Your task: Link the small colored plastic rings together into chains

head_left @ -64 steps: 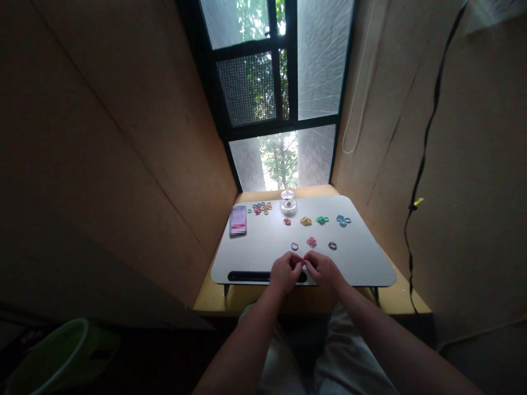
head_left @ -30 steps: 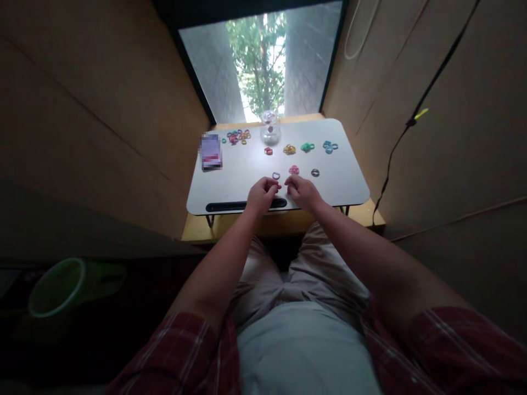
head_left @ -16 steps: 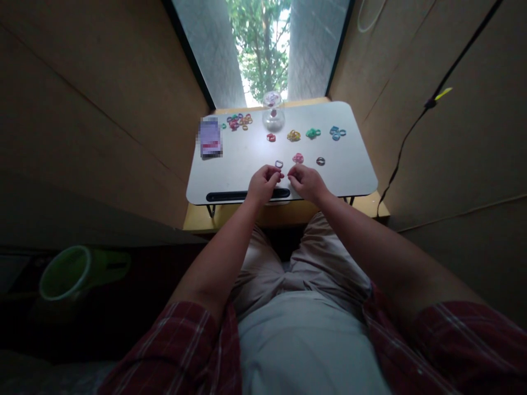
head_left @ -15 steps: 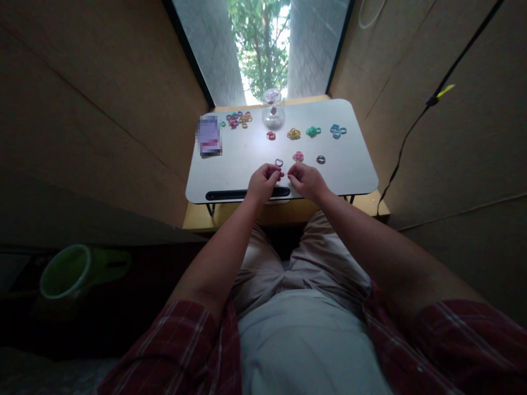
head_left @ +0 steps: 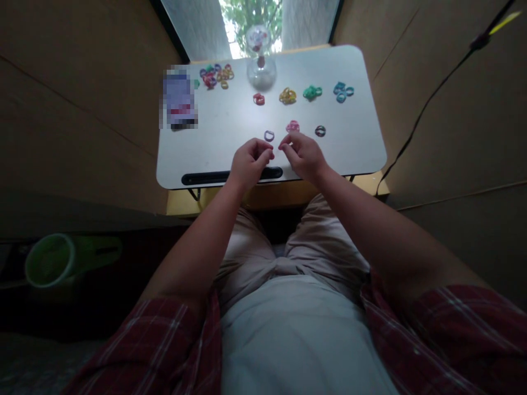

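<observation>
The left hand (head_left: 250, 163) and the right hand (head_left: 302, 155) faced each other a little above the frame's centre, their fingertips near but apart. The left grip was almost closed, thumb and forefinger tips close together; a speck of red showed there, but I could not tell whether it was a band or fingertip. The right grip was drawn into a pinch, also reddish at the tips, and I could not tell whether anything was held in it.

The bands lay on the white desk (head_left: 349, 151), across the upper middle of the frame. The lilac band (head_left: 269, 131) was just above the left fingertips, the pink bands (head_left: 292, 126) just above the right hand, and the dark band (head_left: 320, 127) to the right of these. In a row higher up, from left to right, were the red bands (head_left: 259, 99), yellow bands (head_left: 287, 96), green bands (head_left: 312, 92) and blue bands (head_left: 341, 97). A mixed pile (head_left: 209, 81) lay at the upper left, near the phone (head_left: 179, 99), whose screen was pixelated. Between that pile and the yellow bands, towards the top, stood a clear jar (head_left: 262, 77). The left hand partly covered a black slot (head_left: 206, 178) along the desk's lower edge. A green bin (head_left: 49, 260) sat at the lower left.
</observation>
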A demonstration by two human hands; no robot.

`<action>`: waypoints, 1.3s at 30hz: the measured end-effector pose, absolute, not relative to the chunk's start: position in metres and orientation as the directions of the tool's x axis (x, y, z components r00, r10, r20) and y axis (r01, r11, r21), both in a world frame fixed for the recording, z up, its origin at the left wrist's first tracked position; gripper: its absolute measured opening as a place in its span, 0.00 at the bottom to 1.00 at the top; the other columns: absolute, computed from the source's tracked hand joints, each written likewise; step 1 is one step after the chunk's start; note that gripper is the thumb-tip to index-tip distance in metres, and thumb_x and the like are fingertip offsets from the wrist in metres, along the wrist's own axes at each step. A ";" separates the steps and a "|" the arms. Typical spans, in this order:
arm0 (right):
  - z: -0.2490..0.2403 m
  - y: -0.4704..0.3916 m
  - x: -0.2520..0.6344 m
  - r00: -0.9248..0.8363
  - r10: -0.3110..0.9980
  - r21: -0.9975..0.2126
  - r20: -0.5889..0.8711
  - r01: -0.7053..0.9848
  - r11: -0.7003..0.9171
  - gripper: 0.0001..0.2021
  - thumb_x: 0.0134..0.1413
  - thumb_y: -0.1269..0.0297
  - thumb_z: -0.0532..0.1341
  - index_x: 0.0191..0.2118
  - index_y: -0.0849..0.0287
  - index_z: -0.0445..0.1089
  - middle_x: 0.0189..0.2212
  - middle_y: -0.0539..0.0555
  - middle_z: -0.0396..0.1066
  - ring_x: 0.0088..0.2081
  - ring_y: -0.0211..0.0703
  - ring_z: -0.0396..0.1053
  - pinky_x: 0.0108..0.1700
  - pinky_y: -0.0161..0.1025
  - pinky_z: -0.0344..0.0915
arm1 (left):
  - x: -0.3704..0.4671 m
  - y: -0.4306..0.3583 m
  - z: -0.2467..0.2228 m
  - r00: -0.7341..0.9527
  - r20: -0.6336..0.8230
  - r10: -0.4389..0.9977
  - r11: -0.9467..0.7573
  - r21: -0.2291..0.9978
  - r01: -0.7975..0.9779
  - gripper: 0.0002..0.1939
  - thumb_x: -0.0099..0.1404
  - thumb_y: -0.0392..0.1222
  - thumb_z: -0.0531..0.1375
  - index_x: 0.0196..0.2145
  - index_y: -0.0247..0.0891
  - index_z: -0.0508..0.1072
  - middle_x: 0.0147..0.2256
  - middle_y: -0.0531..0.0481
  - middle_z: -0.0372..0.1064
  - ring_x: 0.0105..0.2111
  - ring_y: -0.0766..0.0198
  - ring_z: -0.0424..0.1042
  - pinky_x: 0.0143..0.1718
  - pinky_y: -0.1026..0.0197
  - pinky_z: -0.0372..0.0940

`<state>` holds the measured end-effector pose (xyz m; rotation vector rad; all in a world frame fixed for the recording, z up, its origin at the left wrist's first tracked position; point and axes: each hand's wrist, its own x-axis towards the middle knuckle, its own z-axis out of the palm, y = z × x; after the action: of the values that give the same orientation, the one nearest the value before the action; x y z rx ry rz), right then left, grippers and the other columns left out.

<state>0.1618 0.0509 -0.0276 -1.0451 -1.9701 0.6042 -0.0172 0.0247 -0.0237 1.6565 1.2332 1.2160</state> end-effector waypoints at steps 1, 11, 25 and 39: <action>-0.028 0.051 0.162 -0.338 0.838 -0.719 0.429 0.434 0.543 0.10 0.65 0.60 0.53 0.36 0.59 0.66 0.29 0.51 0.65 0.36 0.42 0.65 0.42 0.41 0.63 | -0.018 0.024 -0.022 0.099 0.256 0.962 -0.273 0.925 0.264 0.05 0.64 0.40 0.60 0.36 0.35 0.71 0.28 0.53 0.70 0.28 0.70 0.71 0.32 0.67 0.67; -0.026 0.048 0.167 -0.200 0.945 -0.941 0.260 0.166 0.295 0.12 0.65 0.53 0.51 0.37 0.55 0.63 0.17 0.44 0.59 0.18 0.34 0.57 0.24 0.34 0.58 | -0.036 0.029 -0.018 0.015 0.056 0.998 -0.057 0.998 0.040 0.15 0.66 0.53 0.57 0.36 0.38 0.71 0.29 0.51 0.71 0.24 0.72 0.68 0.24 0.70 0.64; -0.008 0.046 0.160 -0.324 0.912 -0.830 0.250 0.413 0.374 0.05 0.59 0.63 0.55 0.32 0.54 0.66 0.21 0.48 0.64 0.25 0.41 0.62 0.29 0.38 0.59 | -0.105 0.075 0.007 -0.111 0.128 0.985 -0.040 0.811 0.584 0.13 0.63 0.43 0.56 0.44 0.36 0.72 0.39 0.43 0.74 0.35 0.60 0.74 0.35 0.60 0.69; -0.007 0.047 0.160 -0.308 0.914 -0.825 0.262 0.421 0.378 0.06 0.58 0.63 0.55 0.31 0.54 0.65 0.22 0.48 0.64 0.24 0.41 0.63 0.29 0.38 0.59 | -0.102 0.189 0.015 -0.063 0.124 0.990 0.041 0.175 0.984 0.28 0.62 0.53 0.56 0.56 0.36 0.67 0.65 0.34 0.49 0.61 0.40 0.56 0.58 0.44 0.55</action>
<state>0.1601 0.0470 -0.0071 -1.1541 -1.8909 0.8371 -0.1022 0.1886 0.0150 2.1291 2.2446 0.3323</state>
